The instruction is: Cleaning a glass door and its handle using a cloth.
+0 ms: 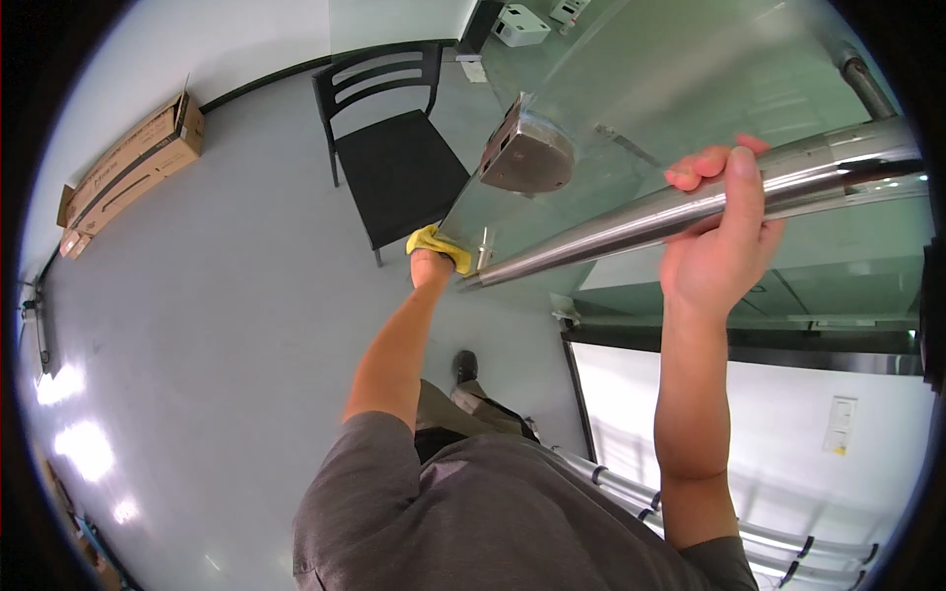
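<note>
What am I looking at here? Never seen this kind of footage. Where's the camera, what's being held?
One picture, from a fisheye camera on a person's head, looking down; straight edges bend near the rim. No machine: two bare hands. The right hand grips the long steel bar handle of a glass door. The left hand presses a yellow cloth against the glass near the door's lower edge, close to a metal hinge fitting. On the grey floor below: a black chair and cardboard boxes by the wall.
</note>
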A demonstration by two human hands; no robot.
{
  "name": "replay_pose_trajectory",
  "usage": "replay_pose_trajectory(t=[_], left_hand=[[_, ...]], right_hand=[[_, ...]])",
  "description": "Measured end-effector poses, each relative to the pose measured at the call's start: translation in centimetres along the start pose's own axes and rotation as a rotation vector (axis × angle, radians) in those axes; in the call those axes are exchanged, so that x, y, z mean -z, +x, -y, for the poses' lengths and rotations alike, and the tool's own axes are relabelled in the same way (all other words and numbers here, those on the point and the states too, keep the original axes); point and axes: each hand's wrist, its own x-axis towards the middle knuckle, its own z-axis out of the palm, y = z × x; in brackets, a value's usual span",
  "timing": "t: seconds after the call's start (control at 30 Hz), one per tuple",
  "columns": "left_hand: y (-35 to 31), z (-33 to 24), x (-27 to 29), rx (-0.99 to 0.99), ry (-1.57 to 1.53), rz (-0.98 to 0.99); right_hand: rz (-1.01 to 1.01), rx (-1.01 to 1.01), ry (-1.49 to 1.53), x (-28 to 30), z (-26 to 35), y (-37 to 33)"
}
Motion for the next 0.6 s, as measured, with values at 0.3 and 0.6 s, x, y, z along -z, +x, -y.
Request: replay_pose_trajectory(t=[0.3, 0.6], left_hand=[[1.5, -6.9, 5.1, -0.12, -0.181, 0.192], [2.2, -20.1, 11.2, -0.522, -0.268, 0.074]], right_hand=[[0.018, 0.046, 0.022, 0.2, 0.0, 0.1], [-0.032, -0.068, -0.01, 0.6, 1.4, -0.1]])
